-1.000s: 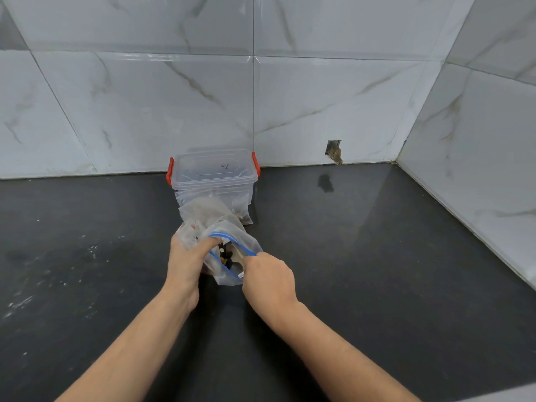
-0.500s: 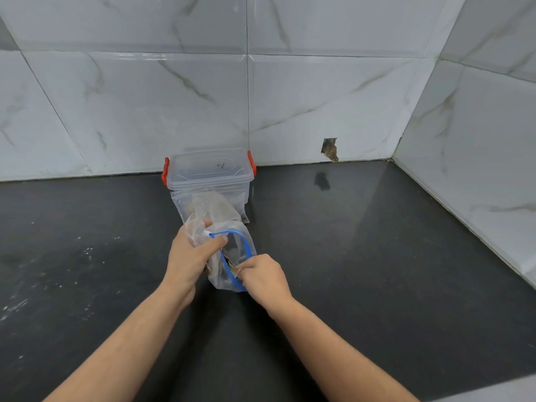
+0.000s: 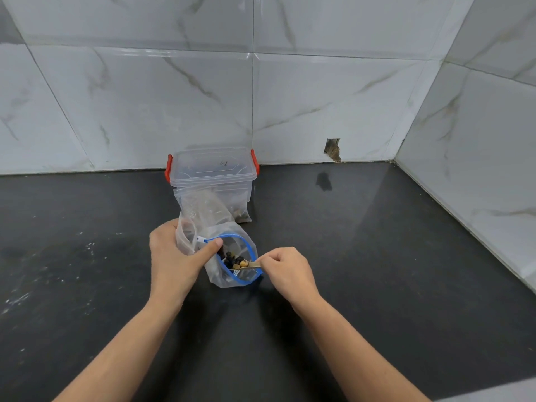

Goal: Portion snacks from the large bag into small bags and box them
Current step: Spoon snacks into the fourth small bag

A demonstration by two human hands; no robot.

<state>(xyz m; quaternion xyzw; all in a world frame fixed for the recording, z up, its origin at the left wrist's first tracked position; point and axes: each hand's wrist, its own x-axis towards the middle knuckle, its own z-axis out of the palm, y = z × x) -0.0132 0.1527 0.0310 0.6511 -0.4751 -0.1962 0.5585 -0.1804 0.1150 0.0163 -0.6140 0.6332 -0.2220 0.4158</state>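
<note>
A clear zip bag [image 3: 229, 278] with a blue zipper rim stands open on the black counter. My left hand [image 3: 171, 256] grips its far-left side together with crumpled clear plastic, thumb on the rim. My right hand [image 3: 285, 269] pinches the handle of a small spoon [image 3: 246, 264] loaded with dark and tan snack pieces, held over the bag's mouth. Behind stands a clear lidded box [image 3: 213, 177] with red latches, and a second clear bag [image 3: 211, 207] with a few snacks leans against its front.
The black counter [image 3: 377, 256] runs to marble-tiled walls at the back and right, forming a corner. A small hole [image 3: 333, 150] shows in the back wall at counter level. White specks mark the counter's left part.
My right hand has drawn back out of the bag's mouth to the right, and the spoon with snack pieces now shows above the rim. My left hand keeps its grip.
</note>
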